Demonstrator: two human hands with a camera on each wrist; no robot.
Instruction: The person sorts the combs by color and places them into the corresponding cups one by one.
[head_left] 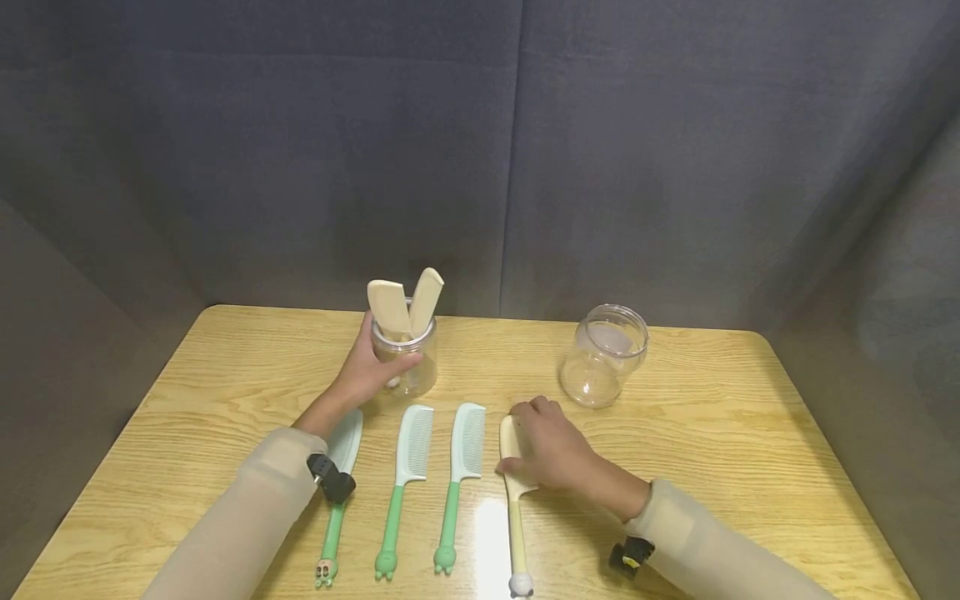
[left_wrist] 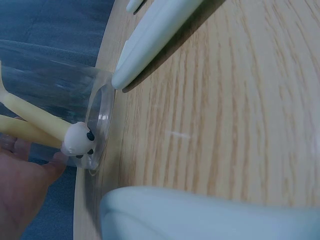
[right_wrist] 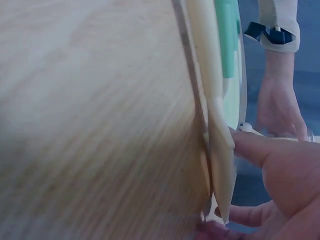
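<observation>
Starting at your left, your left hand wraps its fingers around the jar with combs, which stands upright on the bench toward the back; 2 cream combs already stand in it, teeth ends up, and the left wrist view shows their little animal-head handle tips resting on the jar's bottom. In front of that jar, 3 green-handled combs lie side by side on the bench, handles pointing toward you; your left forearm crosses over the leftmost one. Just right of them lies the cream comb, and your right hand rests on its toothed end with fingers curled over it; the right wrist view shows a fingertip against the comb's edge and the comb lying flat on the wood, so you look to be gripping it without having lifted it yet. Farther right and back, well apart from the combs, the empty jar stands open. By my reading, 2 cream combs are sorted, the 3rd is in hand, and the 3 green ones are untouched, so less than half is done.
</observation>
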